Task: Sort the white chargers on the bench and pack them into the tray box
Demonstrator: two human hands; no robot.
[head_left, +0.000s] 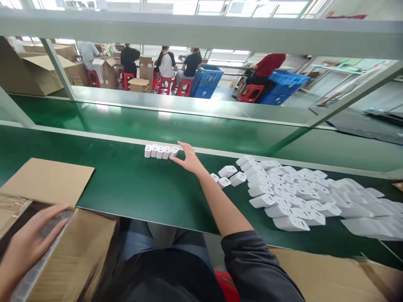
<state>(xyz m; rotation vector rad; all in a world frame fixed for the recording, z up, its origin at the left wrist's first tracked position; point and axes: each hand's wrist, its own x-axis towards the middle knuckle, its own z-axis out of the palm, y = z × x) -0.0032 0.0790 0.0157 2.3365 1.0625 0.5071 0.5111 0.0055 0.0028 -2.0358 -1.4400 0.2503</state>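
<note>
With parted, empty left fingers (pixel 52 212) over plastic (pixel 28 279) in an open carton (pixel 72 247); with widely spread right fingers (pixel 187 148) around a charger (pixel 174 152).

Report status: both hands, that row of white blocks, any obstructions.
Right hand open at rightmost white block, contact unclear. Left hand, blurred, over open carton. Row of five white blocks, rightmost angled. No obstruction visible at right hand.

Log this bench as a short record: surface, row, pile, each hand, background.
surface: green bench top
row of white blocks: five, the rightmost tilted
pile of similar blocks: right side, far more than five
left hand: over an open carton, blurred
right hand: at the row's right end; contact unclear
background: seated people, red stools, blue crates
</note>
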